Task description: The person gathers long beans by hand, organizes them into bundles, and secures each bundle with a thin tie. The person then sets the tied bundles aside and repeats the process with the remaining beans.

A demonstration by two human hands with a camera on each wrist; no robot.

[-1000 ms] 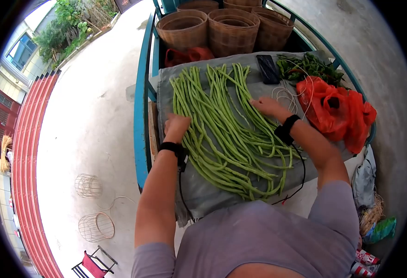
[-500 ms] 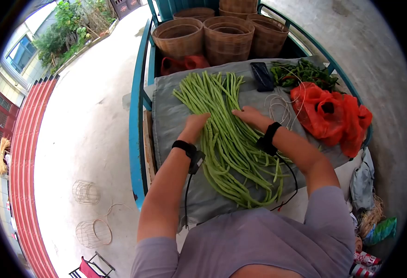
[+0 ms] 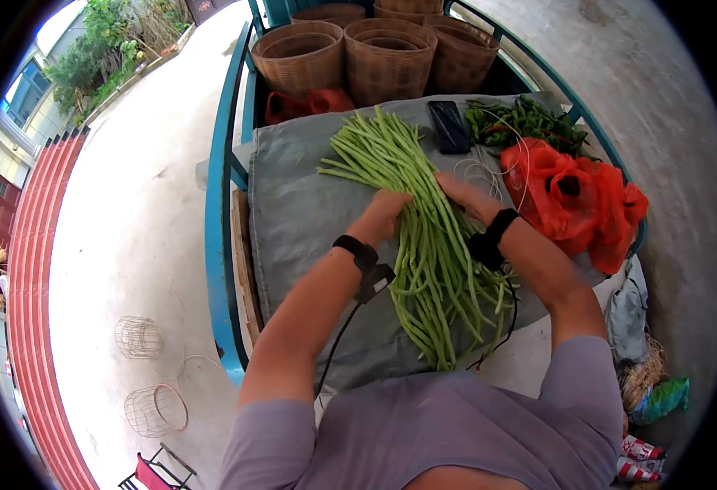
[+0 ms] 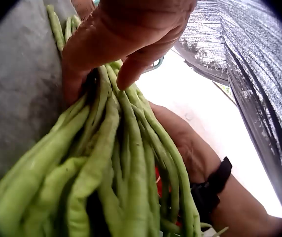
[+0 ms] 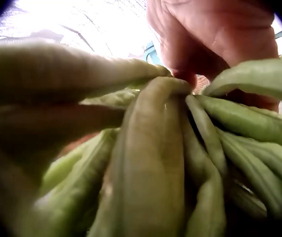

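Observation:
A bundle of long green yardlong beans lies on a grey cloth, spread at both ends and narrowed in the middle. My left hand grips it from the left side. In the left wrist view, that hand's fingers and thumb curl round the stems. From the right, my right hand holds the same bundle, slightly higher up. The right wrist view shows the palm over the beans, with the fingertips hidden behind them.
A black phone, green peppers, loose white string and a red plastic bag lie right of the beans. Wicker baskets stand behind the cloth. A blue rail runs along the left edge.
Both hands have come closer together, squeezing the spread beans into a narrower bundle. My left hand moved right a long way, baring cloth at the left; my right hand went inward, then back slightly right.

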